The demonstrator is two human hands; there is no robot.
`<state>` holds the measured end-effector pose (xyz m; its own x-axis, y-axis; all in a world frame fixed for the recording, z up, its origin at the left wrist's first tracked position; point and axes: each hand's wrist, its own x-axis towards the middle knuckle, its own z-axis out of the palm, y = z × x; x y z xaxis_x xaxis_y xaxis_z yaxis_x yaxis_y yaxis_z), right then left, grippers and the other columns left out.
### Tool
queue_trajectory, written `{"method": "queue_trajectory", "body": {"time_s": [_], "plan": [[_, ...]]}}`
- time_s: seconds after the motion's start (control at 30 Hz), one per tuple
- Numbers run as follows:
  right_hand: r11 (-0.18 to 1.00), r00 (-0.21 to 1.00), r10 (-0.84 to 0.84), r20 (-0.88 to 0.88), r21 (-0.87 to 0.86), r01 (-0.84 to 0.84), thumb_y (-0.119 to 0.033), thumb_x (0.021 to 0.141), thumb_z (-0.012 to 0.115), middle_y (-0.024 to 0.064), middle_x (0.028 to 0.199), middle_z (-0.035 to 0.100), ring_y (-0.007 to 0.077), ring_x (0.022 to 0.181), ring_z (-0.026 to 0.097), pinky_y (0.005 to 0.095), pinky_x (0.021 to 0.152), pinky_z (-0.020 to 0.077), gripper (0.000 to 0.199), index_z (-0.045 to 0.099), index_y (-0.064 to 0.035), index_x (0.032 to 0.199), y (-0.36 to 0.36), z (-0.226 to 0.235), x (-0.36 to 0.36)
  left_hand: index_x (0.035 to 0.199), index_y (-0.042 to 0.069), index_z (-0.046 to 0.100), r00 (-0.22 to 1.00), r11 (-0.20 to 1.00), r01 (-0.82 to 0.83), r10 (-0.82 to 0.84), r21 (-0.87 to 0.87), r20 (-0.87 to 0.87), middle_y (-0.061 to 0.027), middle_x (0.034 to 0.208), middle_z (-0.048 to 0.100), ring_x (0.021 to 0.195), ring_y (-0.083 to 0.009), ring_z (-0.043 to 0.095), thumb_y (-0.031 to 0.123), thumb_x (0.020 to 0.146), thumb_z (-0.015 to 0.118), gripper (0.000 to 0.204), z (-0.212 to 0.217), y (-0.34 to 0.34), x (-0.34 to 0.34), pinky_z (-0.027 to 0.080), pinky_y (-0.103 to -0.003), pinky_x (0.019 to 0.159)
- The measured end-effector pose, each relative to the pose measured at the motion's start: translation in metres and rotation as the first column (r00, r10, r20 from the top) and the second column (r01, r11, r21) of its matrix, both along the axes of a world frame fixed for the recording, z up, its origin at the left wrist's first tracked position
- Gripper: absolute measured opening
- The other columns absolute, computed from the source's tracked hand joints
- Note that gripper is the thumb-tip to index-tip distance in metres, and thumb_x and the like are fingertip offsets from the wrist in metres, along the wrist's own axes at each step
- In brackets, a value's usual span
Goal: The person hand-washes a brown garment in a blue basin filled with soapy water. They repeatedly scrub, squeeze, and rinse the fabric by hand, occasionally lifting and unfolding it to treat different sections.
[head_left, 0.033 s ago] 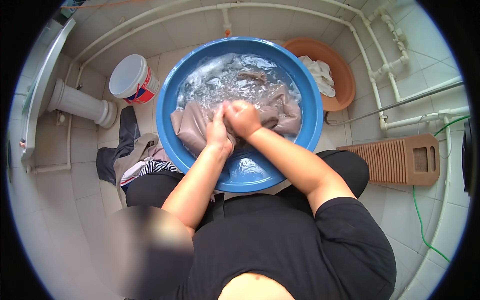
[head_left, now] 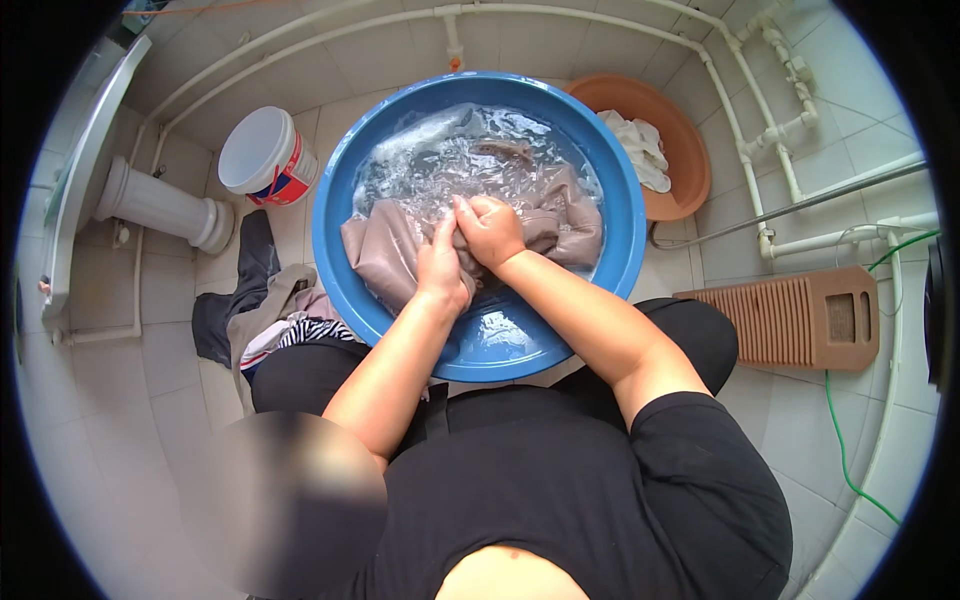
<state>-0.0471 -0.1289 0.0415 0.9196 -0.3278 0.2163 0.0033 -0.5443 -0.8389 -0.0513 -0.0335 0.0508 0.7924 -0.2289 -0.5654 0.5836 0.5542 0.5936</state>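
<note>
A large blue basin [head_left: 330, 290] of sudsy water [head_left: 425, 150] stands in front of me. Soaked in it is a brownish-taupe garment [head_left: 380, 245], bunched up and partly under water. My left hand [head_left: 442, 268] and my right hand [head_left: 492, 235] meet over the middle of the garment, both closed on its wet folds. Their thumbs point away from me, close together. Most of the fingers are hidden beneath the hands and in the cloth.
Behind right is an orange basin [head_left: 690, 170] with white cloth [head_left: 640, 150]. A brown washboard [head_left: 790, 320] lies right. At left are a white bucket [head_left: 255, 155], a pile of clothes [head_left: 265, 310] and a sink pedestal [head_left: 165, 208]. White pipes [head_left: 570, 18] line the walls.
My hands have shifted slightly on the garment, and the right thumb now shows more plainly. The water's foam pattern has changed.
</note>
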Motion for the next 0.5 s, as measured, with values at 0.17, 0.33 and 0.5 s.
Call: {"method": "queue_trajectory", "body": {"time_s": [0.17, 0.33, 0.5], "plan": [[0.934, 0.883, 0.35, 0.312, -0.184, -0.305, -0.024, 0.078, 0.059, 0.0088, 0.06, 0.055, 0.0285, 0.056, 0.056, 0.0379, 0.052, 0.0446, 0.027, 0.052, -0.0095, 0.055, 0.046, 0.048, -0.047, 0.091, 0.009, 0.058, 0.887, 0.781, 0.358, -0.112, -0.512, 0.449, -0.0051, 0.09, 0.06, 0.084, -0.0175, 0.058, 0.039, 0.091, 0.043, 0.033, -0.064, 0.025, 0.006, 0.048, -0.033, 0.075], [0.99, 0.995, 0.054, 0.08, 0.124, -0.064, -0.024, 0.083, 0.053, 0.0172, 0.066, 0.057, 0.0338, 0.06, 0.056, 0.04, 0.054, 0.0443, 0.03, 0.057, -0.0025, 0.063, 0.006, 0.01, -0.01, 0.098, 0.008, 0.056, 0.995, 0.997, 0.075, -0.076, -0.009, -0.069, -0.0071, 0.095, 0.061, 0.087, -0.019, 0.06, 0.036, 0.092, 0.041, 0.033, 0.014, -0.004, -0.017, 0.049, -0.034, 0.077], [0.923, 0.877, 0.363, 0.315, -0.248, -0.293, -0.026, 0.079, 0.057, 0.0104, 0.062, 0.059, 0.0299, 0.059, 0.058, 0.0391, 0.054, 0.0454, 0.026, 0.059, -0.0106, 0.058, 0.042, 0.035, -0.05, 0.093, 0.01, 0.055, 1.0, 0.964, -0.009, 0.016, -0.266, 0.023, -0.0062, 0.084, 0.058, 0.078, -0.0165, 0.058, 0.036, 0.091, 0.041, 0.03, -0.013, 0.01, -0.026, 0.048, -0.029, 0.068]]}}
